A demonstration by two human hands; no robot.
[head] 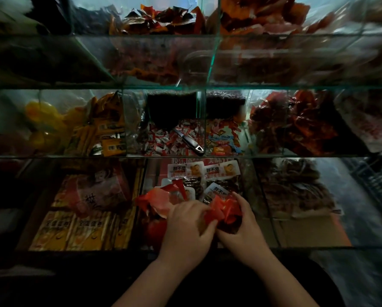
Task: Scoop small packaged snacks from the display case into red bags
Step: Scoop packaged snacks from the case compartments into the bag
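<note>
- your left hand (185, 227) is near centre, over the near row of the glass case (75, 156); its grip is narrow, fingers curled down onto the red bag (224, 210).
- your right hand (243, 227) is just right of it, and the two hands meet at the thumbs; this grip holds the same bag from the right, fingers wrapped over its crumpled top.
- the bag is bunched up between both hands, low in the near centre compartment.
- more red plastic (154, 200) spreads out to the left of your left hand; you cannot tell whether it is part of that bag or another one.
- the snacks (163, 140), small and wrapped in red and white, lie in the centre compartment of the middle row, farther away than your hands.
- the scoop (189, 140) lies on those snacks, well apart from both hands, its handle end pointing near and right.
- under and just beyond your hands lie flat packs (207, 171) with white labels.
- yellow boxes (75, 231) fill the near left compartment.
- a brown heap (291, 187) sits in the near right one; it is too dim to tell more.
</note>
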